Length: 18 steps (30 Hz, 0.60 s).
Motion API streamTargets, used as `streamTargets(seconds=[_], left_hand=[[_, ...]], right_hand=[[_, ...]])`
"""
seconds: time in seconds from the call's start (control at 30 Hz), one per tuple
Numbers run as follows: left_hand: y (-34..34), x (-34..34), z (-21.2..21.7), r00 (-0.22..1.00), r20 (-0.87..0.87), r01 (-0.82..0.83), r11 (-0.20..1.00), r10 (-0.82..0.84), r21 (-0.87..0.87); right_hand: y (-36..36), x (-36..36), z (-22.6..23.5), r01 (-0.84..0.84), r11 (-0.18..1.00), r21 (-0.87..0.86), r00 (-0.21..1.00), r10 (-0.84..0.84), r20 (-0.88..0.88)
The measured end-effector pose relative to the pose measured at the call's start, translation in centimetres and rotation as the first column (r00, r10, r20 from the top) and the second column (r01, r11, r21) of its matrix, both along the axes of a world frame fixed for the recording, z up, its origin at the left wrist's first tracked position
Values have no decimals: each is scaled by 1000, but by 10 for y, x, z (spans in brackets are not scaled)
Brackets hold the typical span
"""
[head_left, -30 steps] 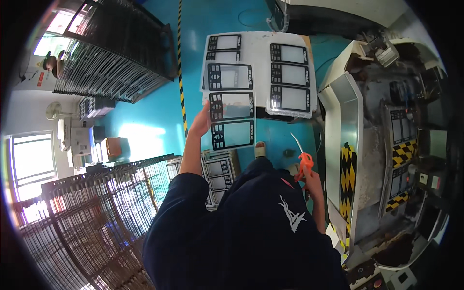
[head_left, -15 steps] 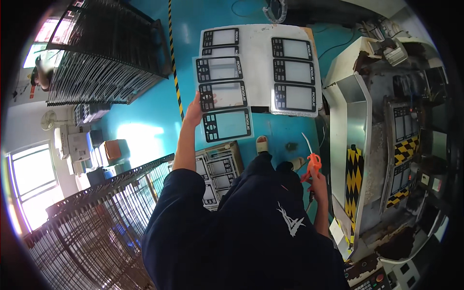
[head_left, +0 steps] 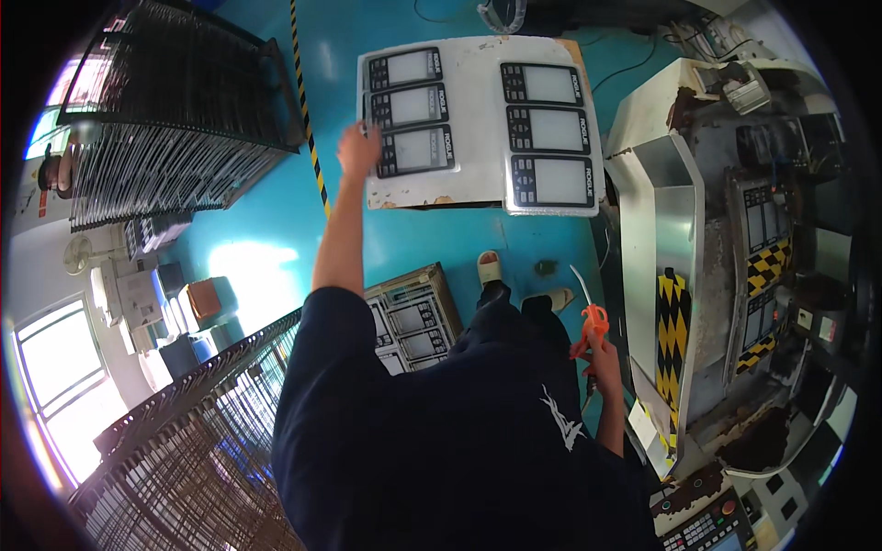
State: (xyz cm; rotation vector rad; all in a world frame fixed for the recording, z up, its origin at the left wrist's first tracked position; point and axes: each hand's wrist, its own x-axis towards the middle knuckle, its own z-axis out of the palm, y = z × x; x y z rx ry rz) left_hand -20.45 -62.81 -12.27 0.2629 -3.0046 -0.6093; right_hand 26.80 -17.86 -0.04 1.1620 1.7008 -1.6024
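Note:
My left hand (head_left: 359,150) is at the left edge of a clear sheet with black-framed panels (head_left: 415,150) on the white table (head_left: 480,119). Motion blurs its fingers, so whether they touch the sheet does not show. The sheet's three panels, each with a pale window, lie one behind another. Low on the right, my right hand (head_left: 603,360) is wrapped round an orange air blow gun (head_left: 595,321) with a thin pale nozzle pointing up and away. A second panel sheet (head_left: 549,130) rests along the table's right side.
A crate of similar panels (head_left: 439,285) stands below the table on the left. Wire drying racks (head_left: 175,138) fill the far left, and another rack (head_left: 197,422) stands near left. On the right is a metal machine (head_left: 675,220) with yellow-black striped tape.
My left hand has moved away from me, and the panel sheet it held up now lies flat on the table's left side. The blow gun stays in my right hand.

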Motion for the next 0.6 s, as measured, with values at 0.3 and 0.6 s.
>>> streamTargets(seconds=[0.3, 0.6], left_hand=[[48, 85, -50, 900, 210, 405, 912, -383, -72], [139, 84, -23, 903, 316, 216, 943, -292, 255]], right_hand=[[-12, -11, 6, 16, 999, -28, 1000, -17, -17], [12, -2, -12, -2, 999, -39, 995, -1, -95]])
